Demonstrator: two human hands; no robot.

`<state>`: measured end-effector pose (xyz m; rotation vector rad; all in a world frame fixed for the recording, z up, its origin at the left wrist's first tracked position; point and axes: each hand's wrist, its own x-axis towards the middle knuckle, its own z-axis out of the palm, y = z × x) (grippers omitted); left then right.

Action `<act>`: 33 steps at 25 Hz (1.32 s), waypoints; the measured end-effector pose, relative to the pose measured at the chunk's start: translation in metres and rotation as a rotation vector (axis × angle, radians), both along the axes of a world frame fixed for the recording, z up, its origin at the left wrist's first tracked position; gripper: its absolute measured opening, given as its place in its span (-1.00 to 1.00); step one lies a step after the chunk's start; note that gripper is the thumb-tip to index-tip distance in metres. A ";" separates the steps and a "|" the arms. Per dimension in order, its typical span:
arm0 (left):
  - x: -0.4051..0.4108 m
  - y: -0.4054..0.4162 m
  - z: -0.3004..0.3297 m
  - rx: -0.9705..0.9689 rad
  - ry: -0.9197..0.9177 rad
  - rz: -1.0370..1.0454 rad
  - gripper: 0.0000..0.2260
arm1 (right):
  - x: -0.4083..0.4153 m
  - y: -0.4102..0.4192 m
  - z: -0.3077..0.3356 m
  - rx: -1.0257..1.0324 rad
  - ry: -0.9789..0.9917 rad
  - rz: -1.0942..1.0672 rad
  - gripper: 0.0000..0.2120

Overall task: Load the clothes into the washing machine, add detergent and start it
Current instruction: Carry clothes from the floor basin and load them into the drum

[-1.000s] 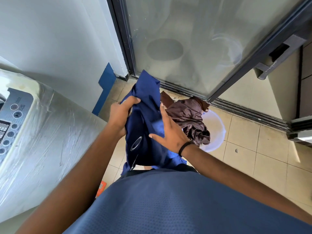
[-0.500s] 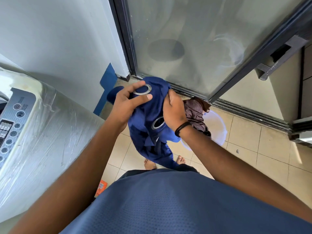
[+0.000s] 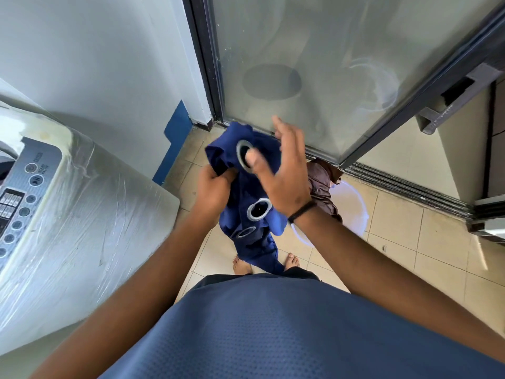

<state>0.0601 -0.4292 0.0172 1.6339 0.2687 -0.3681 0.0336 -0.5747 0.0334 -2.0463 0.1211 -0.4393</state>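
Observation:
A dark blue curtain (image 3: 246,192) with metal eyelets hangs bunched in front of me, its lower end reaching down between my bare feet. My left hand (image 3: 213,190) grips a fold on its left side. My right hand (image 3: 284,170) is at the top eyelet, thumb pressed on the ring and fingers stretched up behind the cloth. Brown clothes (image 3: 322,187) lie in a translucent white bucket (image 3: 352,209) on the floor just right of my hands. The washing machine (image 3: 82,214), wrapped in clear film, stands at the left with its control panel (image 3: 21,192) showing; its tub is out of view.
A frosted glass sliding door (image 3: 314,64) in a dark frame stands straight ahead, its floor track (image 3: 396,184) behind the bucket. A white wall (image 3: 95,64) with a blue patch is behind the machine. Beige tiled floor (image 3: 423,255) spreads to the right.
My right hand rose from a lower eyelet to the top eyelet. My left hand let go of the top ring and dropped to grip the cloth lower on the left.

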 end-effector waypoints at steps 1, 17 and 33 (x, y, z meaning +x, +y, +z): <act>0.001 0.000 0.002 -0.092 0.068 0.069 -0.88 | -0.011 -0.004 -0.007 -0.239 -0.057 0.123 -0.13; 0.008 0.027 -0.011 0.259 -0.264 -0.536 -0.19 | 0.002 -0.021 -0.049 0.377 0.479 -0.113 -0.58; -0.005 0.021 -0.029 0.353 -0.069 -0.157 -0.81 | -0.016 -0.039 -0.048 -0.108 0.370 0.043 -0.24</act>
